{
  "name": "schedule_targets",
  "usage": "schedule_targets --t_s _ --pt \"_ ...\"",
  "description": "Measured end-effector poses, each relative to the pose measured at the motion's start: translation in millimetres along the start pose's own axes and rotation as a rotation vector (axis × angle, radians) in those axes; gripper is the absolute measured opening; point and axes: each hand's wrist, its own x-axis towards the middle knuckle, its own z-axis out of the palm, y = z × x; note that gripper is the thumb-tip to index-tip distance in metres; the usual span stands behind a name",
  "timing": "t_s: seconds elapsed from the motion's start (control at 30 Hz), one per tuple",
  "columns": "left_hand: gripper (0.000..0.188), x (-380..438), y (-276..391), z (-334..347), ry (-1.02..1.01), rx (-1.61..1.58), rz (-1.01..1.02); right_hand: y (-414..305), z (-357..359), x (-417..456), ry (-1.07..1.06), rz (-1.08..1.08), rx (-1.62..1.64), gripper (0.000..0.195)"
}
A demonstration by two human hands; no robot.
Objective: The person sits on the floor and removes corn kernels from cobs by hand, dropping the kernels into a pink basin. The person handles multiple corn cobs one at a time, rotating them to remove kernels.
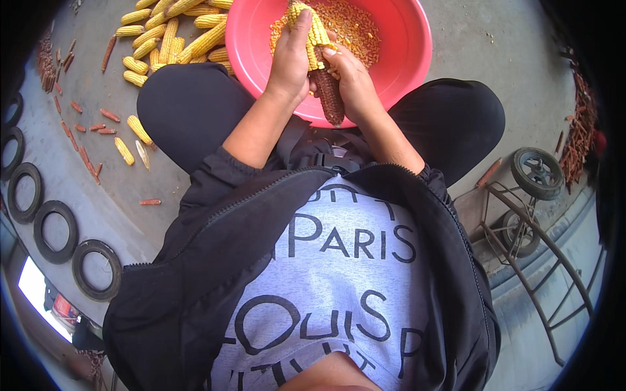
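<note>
My left hand (289,61) is wrapped around a partly shelled ear of corn (317,36), its thumb lying along the yellow kernels. The ear's upper part still bears rows of kernels, while its lower part is a bare reddish-brown cob (331,100) tilted towards me. My right hand (353,78) grips the ear from the other side, with thumb and fingers at the edge between kernels and bare cob. A few loose kernels show by its fingertips. Beneath both hands stands a pink plastic basin (408,58) between my knees, with loose corn kernels (359,27) on its bottom.
Unshelled ears of corn (168,41) lie heaped left of the basin. Bare cobs (88,163) are scattered on the concrete floor, with a cob pile (577,132) at far right. Several tyres (56,232) line the left side. A metal hand cart (530,220) lies at right.
</note>
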Motion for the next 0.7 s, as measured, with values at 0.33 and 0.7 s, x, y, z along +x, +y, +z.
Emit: schedule_targets --t_s 0.33,0.7 --pt "0.047 0 -1 4 0.047 -0.086 0.027 6 -1 1 0.039 -0.075 -0.137 0.036" --pt "0.055 1 -2 9 -0.032 -0.036 0.024 -1 0 2 0.068 -0.076 -0.104 0.046"
